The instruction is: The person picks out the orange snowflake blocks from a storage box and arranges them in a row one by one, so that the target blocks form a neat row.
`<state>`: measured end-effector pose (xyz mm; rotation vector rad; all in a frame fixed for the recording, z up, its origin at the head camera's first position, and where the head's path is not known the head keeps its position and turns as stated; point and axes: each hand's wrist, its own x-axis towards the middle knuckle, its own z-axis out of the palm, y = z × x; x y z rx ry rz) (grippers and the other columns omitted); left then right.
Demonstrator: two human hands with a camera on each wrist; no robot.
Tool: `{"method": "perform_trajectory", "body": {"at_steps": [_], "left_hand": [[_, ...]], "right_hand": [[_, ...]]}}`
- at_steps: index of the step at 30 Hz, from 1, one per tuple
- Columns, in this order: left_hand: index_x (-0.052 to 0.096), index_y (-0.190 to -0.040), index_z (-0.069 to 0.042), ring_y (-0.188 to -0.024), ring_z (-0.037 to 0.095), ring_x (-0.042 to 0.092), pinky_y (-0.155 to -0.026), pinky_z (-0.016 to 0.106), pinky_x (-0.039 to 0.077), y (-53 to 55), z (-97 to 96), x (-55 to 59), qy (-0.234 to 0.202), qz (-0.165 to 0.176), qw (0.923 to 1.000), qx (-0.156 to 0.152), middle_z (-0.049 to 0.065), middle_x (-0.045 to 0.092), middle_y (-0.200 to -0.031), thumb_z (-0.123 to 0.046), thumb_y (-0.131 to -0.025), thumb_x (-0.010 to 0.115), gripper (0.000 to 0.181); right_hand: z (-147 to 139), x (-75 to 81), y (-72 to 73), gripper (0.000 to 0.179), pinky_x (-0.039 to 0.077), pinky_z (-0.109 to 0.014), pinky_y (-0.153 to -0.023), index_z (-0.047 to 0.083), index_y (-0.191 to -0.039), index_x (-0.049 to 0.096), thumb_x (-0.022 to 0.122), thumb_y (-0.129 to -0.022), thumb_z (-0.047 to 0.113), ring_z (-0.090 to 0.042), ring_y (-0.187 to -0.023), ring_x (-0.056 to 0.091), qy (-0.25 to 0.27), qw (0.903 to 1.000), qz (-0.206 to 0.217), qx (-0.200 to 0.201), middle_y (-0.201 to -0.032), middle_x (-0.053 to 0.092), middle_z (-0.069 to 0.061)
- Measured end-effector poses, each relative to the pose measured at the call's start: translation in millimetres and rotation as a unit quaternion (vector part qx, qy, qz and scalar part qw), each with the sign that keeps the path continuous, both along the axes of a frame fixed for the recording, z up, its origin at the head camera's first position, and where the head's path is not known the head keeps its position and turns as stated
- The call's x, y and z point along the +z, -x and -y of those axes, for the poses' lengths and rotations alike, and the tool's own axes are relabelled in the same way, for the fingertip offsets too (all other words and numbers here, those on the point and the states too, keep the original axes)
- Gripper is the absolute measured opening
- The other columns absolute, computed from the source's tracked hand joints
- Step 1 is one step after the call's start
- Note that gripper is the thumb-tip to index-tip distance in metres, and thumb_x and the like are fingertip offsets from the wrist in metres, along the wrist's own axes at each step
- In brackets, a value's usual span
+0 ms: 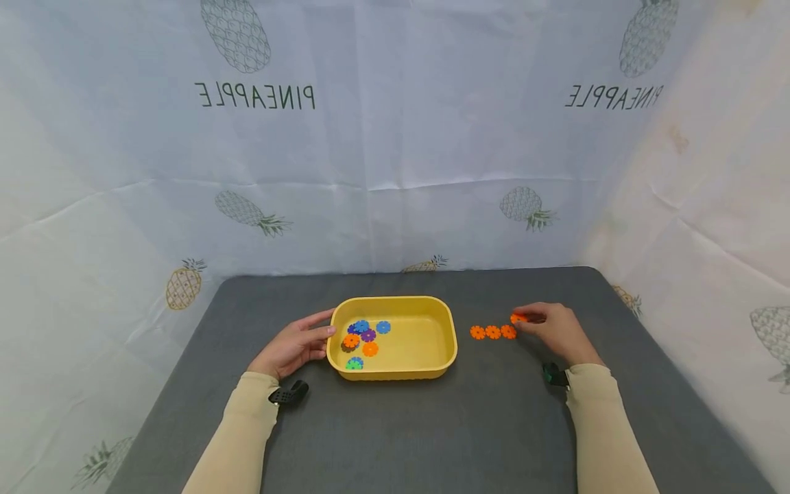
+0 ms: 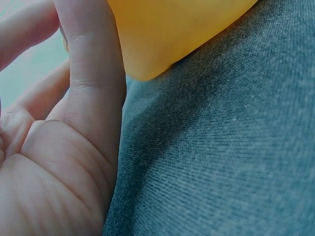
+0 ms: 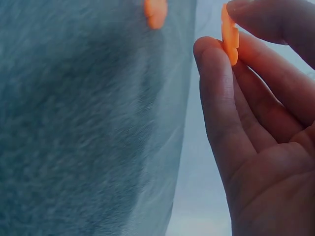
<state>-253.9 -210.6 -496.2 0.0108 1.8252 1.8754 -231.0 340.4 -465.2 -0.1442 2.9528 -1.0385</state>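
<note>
In the head view a yellow plastic tray (image 1: 426,374) lies on the grey table, with several notched flower-shaped discs in its left half. My left hand (image 1: 299,345) grips the tray's left side, its thumb over the rim and the other fingers along the outer wall. The left wrist view has the yellow wall (image 2: 167,34) close beyond the fingers. On the right, my right hand (image 1: 553,331) pinches an orange flower-shaped disc (image 3: 230,37) between thumb and fingertips. Three more orange discs (image 1: 492,332) lie in a row on the table, just left of that hand.
Blue discs (image 1: 383,327), a purple disc (image 1: 368,335), an orange disc (image 1: 370,349) and a green disc (image 1: 354,365) are among those in the tray. A pineapple-print cloth (image 1: 395,137) hangs behind and beside the grey table (image 1: 407,439).
</note>
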Motion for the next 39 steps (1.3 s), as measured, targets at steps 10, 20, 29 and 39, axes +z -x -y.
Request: {"method": "perform_trajectory", "body": {"at_steps": [10,20,29,39], "left_hand": [[0.036,-0.171,-0.02,-0.081,0.012,0.068,-0.079,0.023,0.063,-0.1,-0.2,-0.1,0.011,-0.006,0.9999,-0.003,0.003,0.071,-0.106,-0.035,-0.105,0.073,0.077],[0.034,-0.171,-0.019,-0.081,0.012,0.067,-0.08,0.024,0.064,-0.7,-0.5,3.2,0.006,0.0,1.0,-0.005,0.005,0.071,-0.109,-0.034,-0.105,0.074,0.079],[0.038,-0.17,-0.021,-0.081,0.014,0.068,-0.081,0.025,0.064,-0.4,-1.8,1.7,0.01,0.008,0.9999,0.007,0.006,0.071,-0.112,-0.034,-0.104,0.075,0.077],[0.037,-0.17,-0.02,-0.079,0.012,0.069,-0.08,0.024,0.064,0.7,-1.9,1.7,0.007,0.006,0.9999,0.005,0.003,0.072,-0.105,-0.033,-0.105,0.074,0.076]], "right_hand": [[-6,-6.8,-0.3,0.038,0.061,-0.056,-0.096,0.007,-0.137,0.075,0.076,-0.102,0.023,-0.038,-0.116,0.07,-0.027,0.9993,0.024,-0.004,-0.134,0.074,-0.021],[-9,-9.9,1.6,0.035,0.062,-0.054,-0.093,0.007,-0.134,0.076,0.077,-0.101,0.02,-0.036,-0.113,0.071,-0.036,0.9988,0.032,-0.003,-0.13,0.074,-0.021],[-8,-12.9,2.7,0.036,0.061,-0.056,-0.096,0.006,-0.134,0.075,0.077,-0.1,0.018,-0.039,-0.117,0.07,-0.042,0.9986,0.033,0.0,-0.132,0.072,-0.022],[-7,-12.4,2.1,0.036,0.061,-0.055,-0.095,0.007,-0.135,0.075,0.078,-0.1,0.018,-0.038,-0.115,0.07,-0.04,0.9985,0.036,0.006,-0.132,0.073,-0.021]]}}
